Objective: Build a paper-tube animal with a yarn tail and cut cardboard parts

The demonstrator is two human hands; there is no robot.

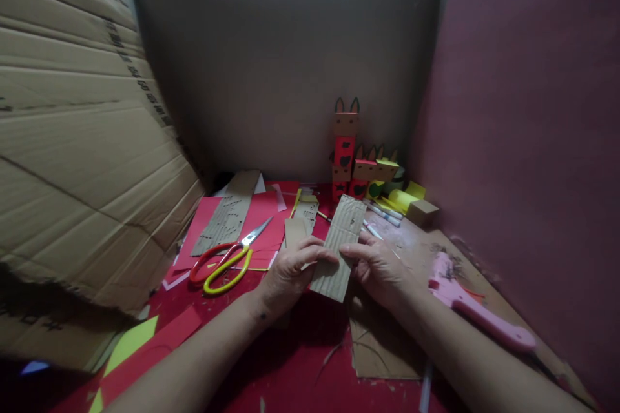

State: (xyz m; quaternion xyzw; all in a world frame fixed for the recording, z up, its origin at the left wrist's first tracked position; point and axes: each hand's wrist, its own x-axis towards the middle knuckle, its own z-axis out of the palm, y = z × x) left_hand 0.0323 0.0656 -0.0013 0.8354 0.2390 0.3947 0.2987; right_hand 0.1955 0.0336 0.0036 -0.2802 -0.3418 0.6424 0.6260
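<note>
Between my hands is a rectangular strip of corrugated cardboard [345, 226], tilted, with its ribbed side facing me. My left hand [295, 264] pinches its left edge, thumb or finger lying across the ribs. On the right edge, my right hand [375, 264] grips the same strip, its thumb on the face. The fingers behind the strip are hidden. Scissors [237, 255] with one red and one yellow handle lie to the left of my left hand, blades partly open. A larger cardboard sheet [382, 348] rests on the table below my right hand.
A pink hot glue gun [479, 313] lies at the right. Small decorated boxes [345, 151] are stacked against the back wall, near markers [385, 213] and yellow paper [407, 200]. Red paper [261, 219] lies at the left, below a big cardboard panel [82, 142].
</note>
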